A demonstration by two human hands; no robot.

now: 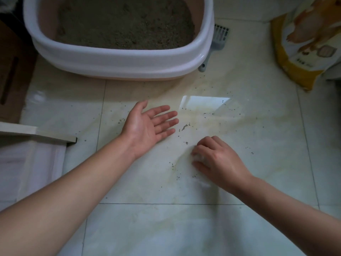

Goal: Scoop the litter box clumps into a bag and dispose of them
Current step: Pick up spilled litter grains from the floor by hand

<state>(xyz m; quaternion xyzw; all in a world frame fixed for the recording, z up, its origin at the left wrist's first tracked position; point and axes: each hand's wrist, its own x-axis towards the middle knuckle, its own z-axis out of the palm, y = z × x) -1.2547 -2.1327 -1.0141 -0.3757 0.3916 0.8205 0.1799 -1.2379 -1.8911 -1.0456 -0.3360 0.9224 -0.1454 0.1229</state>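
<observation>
Brown cardboard, a box (11,71), stands at the floor's far left edge. Just nearer the camera a pale wooden strip (36,133) lies across a white sheet (36,159). The litter box (118,58), with a white rim and pinkish inner walls, sits on the tiled floor (166,228) at its far edge, left of centre, and holds grey-brown litter (125,24) with a rough, pawed surface.

In front of the box, the left hand (147,126) lies on the tiles palm up. Its fingers are straight and spread slightly, with nothing in it. Dark spilled grains (184,126) speckle the tiles just beyond its fingertips and on toward the right, thickest around a bright window reflection.

The right hand (217,161) is palm down, near the left hand but apart from it. Its fingers and thumb are curled and pinch a small pale wad (200,157) against the floor; the wad is too blurred to identify.

A grey slotted scoop (218,39) leans behind the box's right corner, handle toward the camera. At the far right edge stands a yellow and white printed sack (304,43).
</observation>
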